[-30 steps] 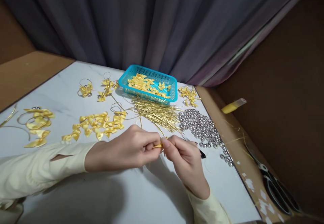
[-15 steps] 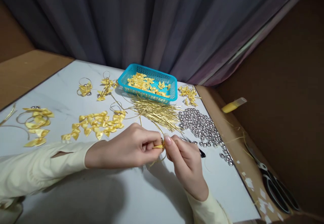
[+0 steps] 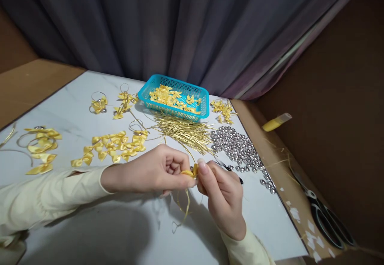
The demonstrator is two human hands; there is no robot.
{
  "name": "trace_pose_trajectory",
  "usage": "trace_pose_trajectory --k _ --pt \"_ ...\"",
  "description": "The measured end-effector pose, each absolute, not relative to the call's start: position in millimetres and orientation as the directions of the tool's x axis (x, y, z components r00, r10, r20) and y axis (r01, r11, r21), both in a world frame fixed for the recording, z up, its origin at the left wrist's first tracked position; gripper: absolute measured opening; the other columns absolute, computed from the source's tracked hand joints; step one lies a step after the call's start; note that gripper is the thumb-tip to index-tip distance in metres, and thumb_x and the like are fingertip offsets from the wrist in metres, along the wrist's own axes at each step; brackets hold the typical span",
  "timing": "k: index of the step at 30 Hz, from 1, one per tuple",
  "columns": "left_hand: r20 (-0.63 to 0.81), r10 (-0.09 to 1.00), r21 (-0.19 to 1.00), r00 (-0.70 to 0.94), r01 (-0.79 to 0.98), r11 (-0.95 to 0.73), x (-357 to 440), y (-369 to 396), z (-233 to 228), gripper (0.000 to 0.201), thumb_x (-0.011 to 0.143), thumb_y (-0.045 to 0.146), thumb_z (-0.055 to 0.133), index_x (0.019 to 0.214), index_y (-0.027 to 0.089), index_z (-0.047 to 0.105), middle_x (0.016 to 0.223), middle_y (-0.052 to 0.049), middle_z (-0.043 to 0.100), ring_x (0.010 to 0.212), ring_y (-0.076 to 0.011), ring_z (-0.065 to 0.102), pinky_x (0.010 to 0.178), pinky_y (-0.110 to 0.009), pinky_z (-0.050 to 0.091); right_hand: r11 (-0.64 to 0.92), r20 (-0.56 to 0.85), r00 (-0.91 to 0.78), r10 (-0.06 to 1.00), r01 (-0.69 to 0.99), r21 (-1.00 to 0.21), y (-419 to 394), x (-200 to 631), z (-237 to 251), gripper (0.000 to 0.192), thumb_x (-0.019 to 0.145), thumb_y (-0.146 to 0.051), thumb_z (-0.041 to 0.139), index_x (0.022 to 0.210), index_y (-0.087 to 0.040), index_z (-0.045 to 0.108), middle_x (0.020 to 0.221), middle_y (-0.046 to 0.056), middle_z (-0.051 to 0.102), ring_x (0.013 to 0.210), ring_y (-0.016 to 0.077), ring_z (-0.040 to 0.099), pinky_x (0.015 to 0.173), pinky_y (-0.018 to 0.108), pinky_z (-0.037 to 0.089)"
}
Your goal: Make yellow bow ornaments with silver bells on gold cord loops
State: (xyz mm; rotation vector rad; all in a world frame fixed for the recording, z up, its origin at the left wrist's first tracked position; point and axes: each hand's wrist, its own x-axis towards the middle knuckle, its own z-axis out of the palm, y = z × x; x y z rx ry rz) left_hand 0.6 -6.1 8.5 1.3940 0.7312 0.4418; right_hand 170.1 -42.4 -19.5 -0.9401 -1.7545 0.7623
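Note:
Between my two hands is a small yellow ribbon bow (image 3: 192, 172), with a silver bead partly visible beside it. My left hand (image 3: 162, 169) pinches the bow's left side between thumb and fingers. From the right, my right hand (image 3: 220, 189) pinches its other side, thumb on top. A thin gold cord (image 3: 186, 207) hangs below the fingers, and another length runs up from them. Just beyond are a pile of gold cords (image 3: 186, 133) and a row of yellow bows (image 3: 114, 147). Part of what the fingertips hold is hidden.
A blue basket (image 3: 142, 93) of yellow bows stands at the back. Silver beads (image 3: 237, 147) are heaped to the right, near small scissors (image 3: 223, 164). Large black-handled scissors (image 3: 325, 221), paper scraps and a yellow tube (image 3: 276, 122) lie along the right edge. Finished-looking bow clusters (image 3: 45, 145) sit left.
The left fingers have loosened and shifted slightly, showing more of the bow and bead. The gold cord now hangs lower and more visibly under my hands.

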Motion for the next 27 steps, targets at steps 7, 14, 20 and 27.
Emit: trace_pose_trajectory --k 7,14,20,27 --pt "-0.284 0.628 0.952 0.725 0.133 0.277 -0.7 -4.3 10.1 0.031 0.078 0.030 0.064 0.057 0.015 0.047 0.040 0.009 0.042 0.037 -0.0028 0.032 0.038 -0.015 0.022 0.654 0.625 -0.218 0.749 0.395 -0.645 -43.6 171.9 -19.2 0.030 0.087 -0.003 0.045 0.062 -0.019 0.038 0.054 -0.006 0.035 0.044 0.0049 0.030 0.044 0.022 0.024" --pt "-0.298 0.659 0.954 0.690 0.193 0.229 0.7 -9.9 9.6 0.027 0.077 0.026 0.061 0.057 0.016 0.046 0.040 0.008 0.044 0.036 -0.0033 0.035 0.037 -0.014 0.025 0.569 0.500 -0.281 0.819 0.284 -0.772 -35.8 173.6 -15.2 0.034 0.088 -0.014 0.051 0.056 -0.019 0.042 0.048 -0.007 0.039 0.041 0.0046 0.031 0.039 0.019 0.026" --pt "-0.282 0.685 0.958 0.672 0.231 0.167 1.0 -13.6 10.9 0.023 0.076 0.025 0.059 0.059 0.017 0.047 0.041 0.008 0.045 0.036 -0.0037 0.037 0.036 -0.014 0.026 0.476 0.408 -0.295 0.864 0.213 -0.853 -35.4 173.5 -17.1 0.035 0.088 -0.027 0.053 0.054 -0.018 0.049 0.043 -0.006 0.041 0.039 0.0055 0.032 0.037 0.018 0.028" --pt "-0.225 0.716 0.972 0.660 0.203 0.119 0.4 -15.4 12.3 0.027 0.073 0.019 0.061 0.054 0.016 0.043 0.041 0.010 0.037 0.038 -0.0028 0.032 0.036 -0.014 0.021 0.637 0.581 -0.263 0.770 0.287 -0.715 -40.3 171.2 -20.1 0.025 0.085 -0.015 0.057 0.060 -0.019 0.053 0.047 -0.006 0.048 0.040 0.0055 0.039 0.039 0.019 0.032"
